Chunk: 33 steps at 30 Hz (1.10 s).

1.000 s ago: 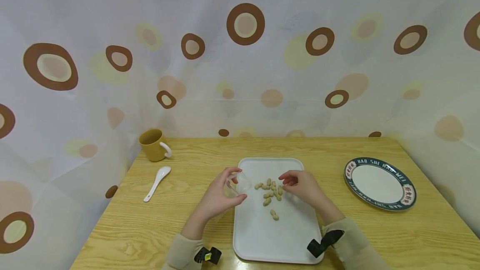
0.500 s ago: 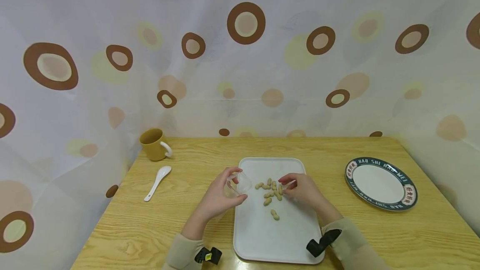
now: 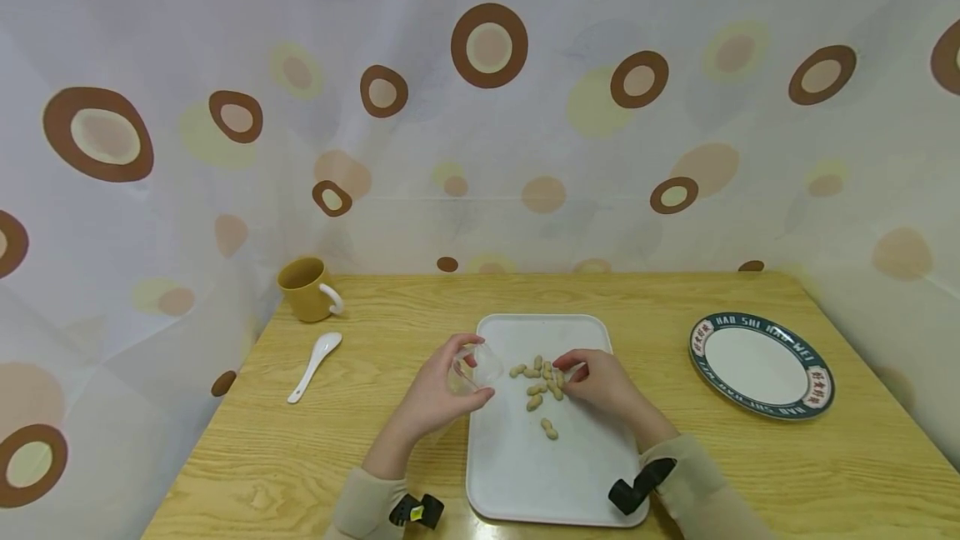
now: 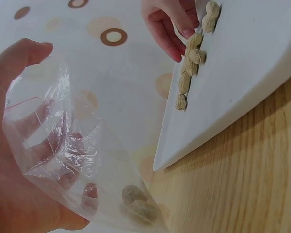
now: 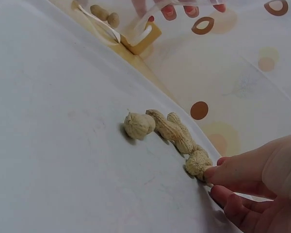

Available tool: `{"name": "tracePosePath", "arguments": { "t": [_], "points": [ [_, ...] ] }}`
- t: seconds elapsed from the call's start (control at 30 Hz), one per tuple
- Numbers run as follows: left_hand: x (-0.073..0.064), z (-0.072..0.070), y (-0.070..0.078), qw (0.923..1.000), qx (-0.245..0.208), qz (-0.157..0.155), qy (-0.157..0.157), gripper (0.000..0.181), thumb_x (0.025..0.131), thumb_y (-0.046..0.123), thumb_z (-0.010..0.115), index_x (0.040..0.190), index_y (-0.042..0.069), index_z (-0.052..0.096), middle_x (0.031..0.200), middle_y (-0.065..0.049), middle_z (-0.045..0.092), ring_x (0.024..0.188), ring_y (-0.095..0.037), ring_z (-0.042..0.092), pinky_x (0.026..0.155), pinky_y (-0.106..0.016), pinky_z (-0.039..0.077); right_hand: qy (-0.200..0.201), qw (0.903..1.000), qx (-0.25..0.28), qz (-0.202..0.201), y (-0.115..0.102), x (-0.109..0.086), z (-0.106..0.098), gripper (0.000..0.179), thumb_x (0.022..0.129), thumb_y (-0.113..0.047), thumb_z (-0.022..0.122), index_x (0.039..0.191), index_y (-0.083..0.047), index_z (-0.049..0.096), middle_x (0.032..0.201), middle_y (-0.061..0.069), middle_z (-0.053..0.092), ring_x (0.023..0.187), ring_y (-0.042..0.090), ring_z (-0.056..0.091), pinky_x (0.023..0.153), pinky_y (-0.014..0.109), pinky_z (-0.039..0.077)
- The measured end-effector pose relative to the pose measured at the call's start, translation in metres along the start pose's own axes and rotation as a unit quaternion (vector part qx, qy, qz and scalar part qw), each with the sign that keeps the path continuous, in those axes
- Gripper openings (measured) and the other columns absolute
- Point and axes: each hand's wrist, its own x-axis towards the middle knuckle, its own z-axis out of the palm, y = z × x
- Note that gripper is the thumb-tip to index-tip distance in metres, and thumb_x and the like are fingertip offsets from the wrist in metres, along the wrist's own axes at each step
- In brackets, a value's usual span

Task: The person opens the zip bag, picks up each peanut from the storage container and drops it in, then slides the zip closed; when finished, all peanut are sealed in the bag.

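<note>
My left hand (image 3: 435, 394) holds a clear plastic bag (image 4: 63, 141), its fingers curled round the open mouth. A peanut in its shell (image 4: 143, 211) shows low inside the bag. On the white tray (image 3: 555, 482), several unshelled peanuts (image 3: 535, 390) lie in a loose cluster, and one peanut (image 3: 549, 429) sits apart, nearer the front. My right hand (image 3: 603, 386) is over the tray's right side, its thumb and fingertips pinching a peanut (image 5: 199, 162) at the cluster's right edge. That peanut is partly hidden by the fingers in the right wrist view.
A yellow mug (image 3: 306, 290) with a white handle stands at the back left of the wooden table (image 3: 247, 465). In front of it lies a white spoon (image 3: 315, 367). A green-rimmed plate (image 3: 759, 367) is at the right. A patterned curtain (image 3: 570, 215) hangs behind.
My right hand has come slightly down and left, its fingertips closing in on the peanut at the cluster's right edge. The left hand and bag stay in place.
</note>
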Motion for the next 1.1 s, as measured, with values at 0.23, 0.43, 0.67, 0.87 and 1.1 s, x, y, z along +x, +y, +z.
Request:
{"name": "tracePosePath", "arguments": {
  "t": [0.23, 0.43, 0.67, 0.87, 1.1],
  "points": [
    [0.0, 0.001, 0.001, 1.0, -0.005, 0.001, -0.001, 0.066, 0.08, 0.024, 0.081, 0.136, 0.011, 0.049, 0.11, -0.008, 0.06, 0.101, -0.031, 0.056, 0.08, -0.038, 0.044, 0.0, 1.0, 0.004, 0.005, -0.002, -0.002, 0.0, 0.027, 0.08, -0.001, 0.074, 0.107, -0.006, 0.072, 0.096, 0.004, 0.069, 0.074, 0.013, 0.055, 0.065, 0.026, 0.046],
    [-0.001, 0.003, 0.001, 1.0, -0.006, -0.001, 0.0, 0.065, 0.08, 0.026, 0.081, 0.136, 0.015, 0.05, 0.11, -0.007, 0.06, 0.101, -0.03, 0.056, 0.081, -0.039, 0.044, 0.008, 0.9994, 0.025, 0.025, -0.006, -0.003, -0.006, 0.027, 0.082, -0.001, 0.072, 0.109, -0.007, 0.071, 0.1, 0.006, 0.068, 0.078, 0.015, 0.058, 0.065, 0.027, 0.048],
    [-0.001, 0.005, 0.002, 1.0, -0.009, 0.001, -0.002, 0.064, 0.08, 0.023, 0.081, 0.135, 0.015, 0.05, 0.11, -0.007, 0.059, 0.1, -0.03, 0.055, 0.081, -0.039, 0.043, 0.014, 0.998, 0.06, -0.01, -0.022, -0.009, -0.016, 0.03, 0.086, -0.005, 0.072, 0.116, -0.005, 0.069, 0.11, 0.01, 0.067, 0.084, 0.015, 0.061, 0.067, 0.026, 0.051],
    [0.0, 0.007, 0.002, 0.9999, -0.012, 0.008, -0.003, 0.064, 0.08, 0.023, 0.081, 0.136, 0.013, 0.05, 0.112, -0.011, 0.06, 0.103, -0.032, 0.055, 0.082, -0.04, 0.043, 0.021, 0.9959, 0.078, -0.039, -0.045, -0.016, -0.023, 0.03, 0.088, -0.01, 0.073, 0.117, -0.009, 0.069, 0.113, 0.009, 0.067, 0.087, 0.015, 0.062, 0.072, 0.024, 0.052],
    [0.0, 0.01, 0.003, 0.9996, -0.023, 0.011, -0.01, 0.065, 0.08, 0.025, 0.08, 0.136, 0.013, 0.049, 0.115, -0.018, 0.06, 0.106, -0.034, 0.055, 0.083, -0.042, 0.043, 0.008, 0.9892, 0.126, -0.074, -0.073, -0.024, -0.022, 0.03, 0.087, -0.011, 0.074, 0.117, -0.007, 0.068, 0.112, 0.011, 0.067, 0.088, 0.018, 0.063, 0.073, 0.023, 0.053]
  ]
}}
